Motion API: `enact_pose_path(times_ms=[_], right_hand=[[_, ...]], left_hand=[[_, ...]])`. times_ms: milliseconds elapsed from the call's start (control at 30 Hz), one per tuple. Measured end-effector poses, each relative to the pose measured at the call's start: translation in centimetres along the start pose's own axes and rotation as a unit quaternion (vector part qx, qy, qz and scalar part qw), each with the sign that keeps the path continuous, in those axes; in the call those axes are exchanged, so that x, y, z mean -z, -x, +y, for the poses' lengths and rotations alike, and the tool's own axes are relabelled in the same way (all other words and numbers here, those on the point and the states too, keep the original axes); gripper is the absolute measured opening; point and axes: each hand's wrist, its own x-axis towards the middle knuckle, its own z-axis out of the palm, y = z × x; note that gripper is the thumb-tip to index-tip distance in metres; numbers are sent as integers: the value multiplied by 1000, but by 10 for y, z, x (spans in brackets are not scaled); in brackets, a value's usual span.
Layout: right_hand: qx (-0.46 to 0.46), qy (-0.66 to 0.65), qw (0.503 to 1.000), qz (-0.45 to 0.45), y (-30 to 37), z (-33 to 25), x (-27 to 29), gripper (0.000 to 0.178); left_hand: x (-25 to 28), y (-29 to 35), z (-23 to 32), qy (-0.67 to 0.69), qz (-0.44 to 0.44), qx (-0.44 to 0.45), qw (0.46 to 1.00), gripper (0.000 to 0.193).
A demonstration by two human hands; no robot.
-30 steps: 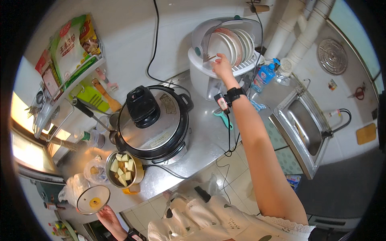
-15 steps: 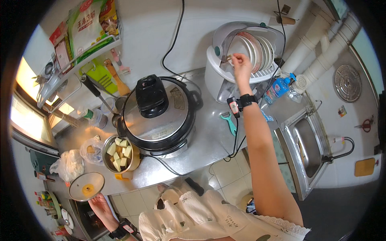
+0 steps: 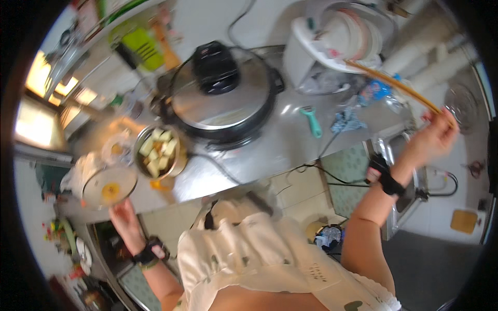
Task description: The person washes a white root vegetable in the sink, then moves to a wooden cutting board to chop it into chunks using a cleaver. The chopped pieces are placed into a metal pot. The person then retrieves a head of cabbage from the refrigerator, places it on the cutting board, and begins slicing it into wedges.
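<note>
My left hand [image 3: 126,223] is closed at the rim of a round glass lid [image 3: 96,193] with an amber knob, held beside a small metal pot [image 3: 181,158]. Pale cut cubes [image 3: 155,147] fill that pot. On the right, my right hand [image 3: 434,136], smeared by motion, grips the end of long wooden chopsticks [image 3: 397,83]. Their far ends point back toward the white dish rack [image 3: 298,49], where several plates stand upright.
A large electric pressure cooker [image 3: 223,106] dominates the counter. A green peeler [image 3: 312,123], a blue cloth [image 3: 348,122] and a blue spray bottle [image 3: 376,92] lie near the rack. The sink [image 3: 404,199] is at right; plastic bags [image 3: 85,168] sit left. Cables hang over the counter's front edge.
My right hand has drawn back from the dish rack to the right, bringing out the chopsticks. The view has shifted; my left hand still holds the lid beside the pot.
</note>
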Motion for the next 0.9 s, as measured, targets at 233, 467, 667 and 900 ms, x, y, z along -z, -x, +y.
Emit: enact_pose_path(times_ms=[233,467,667,900], right_hand=[[-377,-449,752,-302,61,-47,23,16],[-558,-383,529,-512,215,-163,-47,28],[-343,-393,329,-787,270,-272,-81,25],[-527,-258,413,-697,314,-306,-116,27]], left_hand=[[-43,-39,-1,41,2,17,999,27],[-7,-54,36,57,-26,40,997,29],[22,-79,62,0,24,60,998,33],[65,-108,67,4,-29,104,994,32]])
